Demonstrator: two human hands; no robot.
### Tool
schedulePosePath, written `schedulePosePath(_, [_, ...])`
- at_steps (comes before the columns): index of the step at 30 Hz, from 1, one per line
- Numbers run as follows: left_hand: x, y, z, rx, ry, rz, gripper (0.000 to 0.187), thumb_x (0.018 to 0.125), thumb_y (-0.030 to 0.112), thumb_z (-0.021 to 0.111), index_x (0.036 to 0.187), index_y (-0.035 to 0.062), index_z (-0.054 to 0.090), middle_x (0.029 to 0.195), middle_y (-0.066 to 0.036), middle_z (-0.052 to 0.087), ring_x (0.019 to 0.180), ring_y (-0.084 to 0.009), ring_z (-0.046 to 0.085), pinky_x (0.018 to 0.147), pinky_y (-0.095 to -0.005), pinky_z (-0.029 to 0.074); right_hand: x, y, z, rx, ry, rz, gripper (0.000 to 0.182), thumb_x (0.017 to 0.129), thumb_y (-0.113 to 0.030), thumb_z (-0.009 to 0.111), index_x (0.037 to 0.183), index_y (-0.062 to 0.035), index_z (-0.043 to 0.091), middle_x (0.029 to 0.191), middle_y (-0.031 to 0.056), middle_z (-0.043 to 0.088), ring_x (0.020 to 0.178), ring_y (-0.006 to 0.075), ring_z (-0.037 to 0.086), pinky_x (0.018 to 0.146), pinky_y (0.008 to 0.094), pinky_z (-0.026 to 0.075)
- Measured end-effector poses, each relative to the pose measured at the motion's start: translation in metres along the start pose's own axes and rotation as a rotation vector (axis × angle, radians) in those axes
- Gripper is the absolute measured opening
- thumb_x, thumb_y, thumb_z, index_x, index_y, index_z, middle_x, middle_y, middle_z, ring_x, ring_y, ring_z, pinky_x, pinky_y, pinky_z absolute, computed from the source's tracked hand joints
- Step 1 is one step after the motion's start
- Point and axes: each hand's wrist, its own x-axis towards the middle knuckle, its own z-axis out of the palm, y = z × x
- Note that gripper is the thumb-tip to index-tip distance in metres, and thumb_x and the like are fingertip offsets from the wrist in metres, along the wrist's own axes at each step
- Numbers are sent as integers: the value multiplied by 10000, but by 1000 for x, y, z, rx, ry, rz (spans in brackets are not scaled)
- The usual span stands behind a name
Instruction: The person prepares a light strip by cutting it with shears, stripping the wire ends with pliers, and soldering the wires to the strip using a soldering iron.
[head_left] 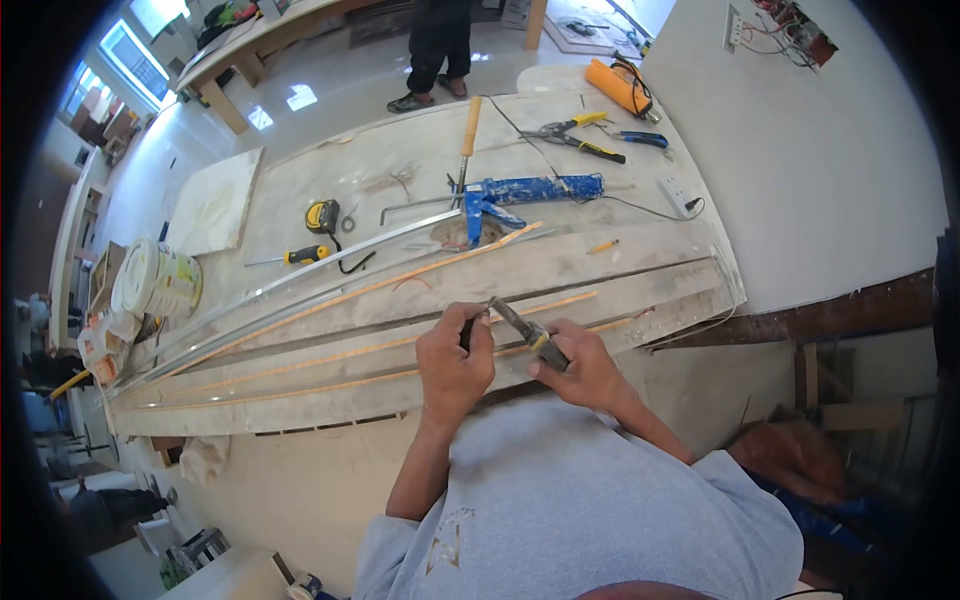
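Note:
My right hand point(583, 368) is closed around the dark handle of a tool point(530, 332) with a narrow grey end, near the table's front edge. At the tip of that tool, my left hand point(456, 350) is pinched; whatever lies between its fingers is too small to make out. Beneath and beyond both hands, thin orange-edged strips point(380, 352) run along the worktable point(400, 300). A blue caulking gun point(535, 190) lies farther back, beside a wooden-handled tool point(471, 130).
A tape measure point(322, 216), a screwdriver point(306, 255) and metal channels point(330, 250) lie left of centre. Snips point(575, 140), a blue knife point(643, 139), an orange tool point(618, 88) and a power strip point(680, 197) are at right. A person point(438, 50) stands beyond the table.

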Motion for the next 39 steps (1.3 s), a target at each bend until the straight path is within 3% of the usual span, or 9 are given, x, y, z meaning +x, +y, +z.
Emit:
schedulePosePath(1, [1, 2, -1, 15, 6, 13, 52, 930, 35, 654, 951, -3, 681, 625, -14, 585, 556, -51, 475, 523, -248, 393, -2, 2, 1, -1, 7, 6, 341, 872, -205, 794, 1045, 57, 661, 1052, 191, 668, 949, 330, 654, 839, 423, 518])
schedulePosePath(3, [2, 3, -1, 28, 4, 27, 46, 924, 39, 665, 934, 1, 688, 610, -5, 573, 547, -46, 465, 511, -244, 379, -4, 6, 4, 836, -136, 317, 381, 948, -273, 746, 1174, 28, 689, 1075, 116, 721, 945, 193, 679, 818, 354, 532])
schedulePosePath(6, [2, 6, 2, 33, -36, 61, 34, 910, 35, 681, 913, 2, 690, 605, -6, 573, 538, -44, 462, 503, -248, 375, -4, -9, -1, 1069, -153, 377, 402, 978, -278, 721, 1258, 8, 682, 1078, 45, 717, 971, 96, 633, 832, 291, 521])
schedulePosePath(9, [2, 14, 8, -12, -57, 75, 25, 904, 29, 685, 902, 5, 689, 602, -15, 579, 534, -54, 470, 503, -253, 383, -6, 2, 2, 769, -204, 370, 402, 975, -284, 726, 1242, 14, 679, 1019, 27, 700, 941, 91, 614, 848, 276, 508])
schedulePosePath(11, [2, 13, 11, 29, -91, 81, 26, 872, 45, 682, 886, 28, 669, 655, -135, 645, 543, -252, 643, 525, -362, 473, -7, -1, 4, 708, -167, 336, 401, 976, -287, 727, 1239, 11, 677, 1005, 25, 692, 931, 92, 609, 847, 275, 504])
schedulePosePath(14, [4, 21, 10, 83, -105, 99, 32, 870, 52, 680, 866, 31, 656, 662, -134, 644, 560, -291, 637, 529, -375, 472, -8, -4, 8, 623, -101, 289, 394, 973, -291, 729, 1230, 4, 675, 995, 23, 684, 924, 95, 601, 844, 276, 498])
schedulePosePath(25, [3, 20, 6, 146, -98, 155, 23, 851, 36, 676, 871, 28, 668, 678, -136, 641, 568, -261, 630, 554, -369, 484, -13, 2, 6, 209, 75, 52, 352, 976, -232, 694, 1239, -1, 659, 1327, 176, 633, 1162, 314, 658, 993, 410, 516])
schedulePosePath(30, [1, 3, 0, 84, -48, 53, 46, 851, 3, 673, 891, 16, 692, 663, -79, 632, 556, -135, 586, 551, -288, 469, -46, 21, -3, 2087, 64, 301, 283, 987, -119, 642, 1245, -5, 661, 1369, 216, 609, 1271, 424, 598, 1015, 653, 506])
schedulePosePath(39, [8, 18, 34, -66, -364, 124, 12, 890, 7, 675, 894, 15, 668, 795, -39, 682, 642, -68, 532, 594, -239, 409, -64, 5, 3, 1238, 178, 545, 253, 999, -147, 658, 1174, 35, 635, 1382, 218, 602, 1273, 341, 614, 968, 558, 585])
